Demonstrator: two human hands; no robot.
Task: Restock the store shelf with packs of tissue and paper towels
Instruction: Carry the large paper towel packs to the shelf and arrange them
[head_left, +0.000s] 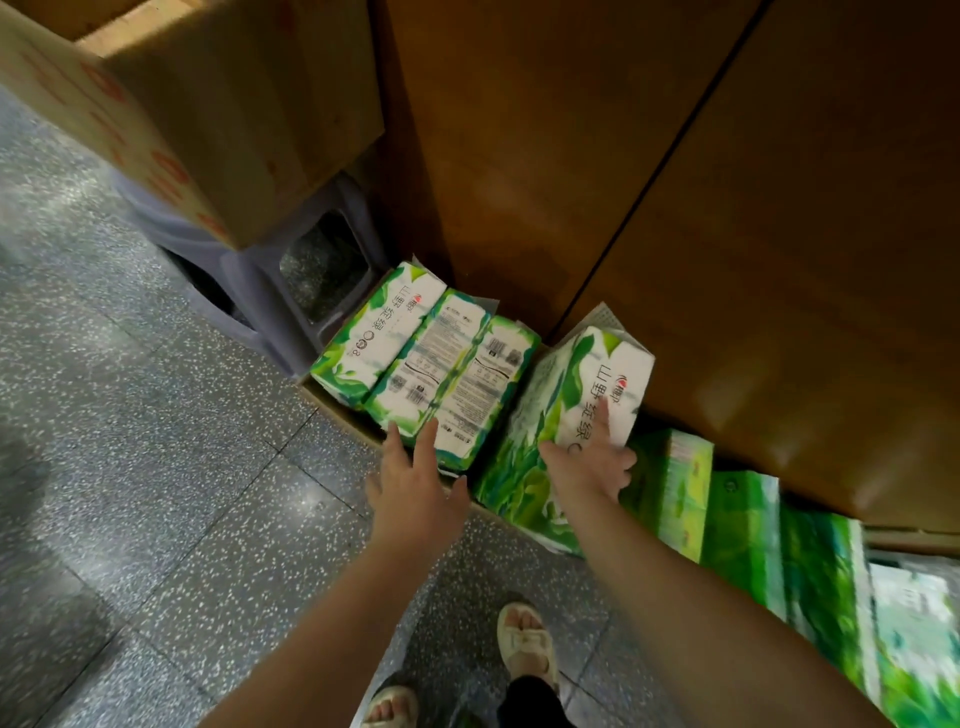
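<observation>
Tissue packs, green and white, are seen lying in an open floor carton at 12 o'clock of the feet. One tilted pack is pressed at 1 o'clock by the right hand, fingers mostly straight, nothing clearly gripped. The left hand is spread open, fingertips just touching the lying packs. More packs are lined up at 3 o'clock under the wooden shelf. Pick-up step is judged in hand; a two-handed grip on the tilted pack is called for next.
</observation>
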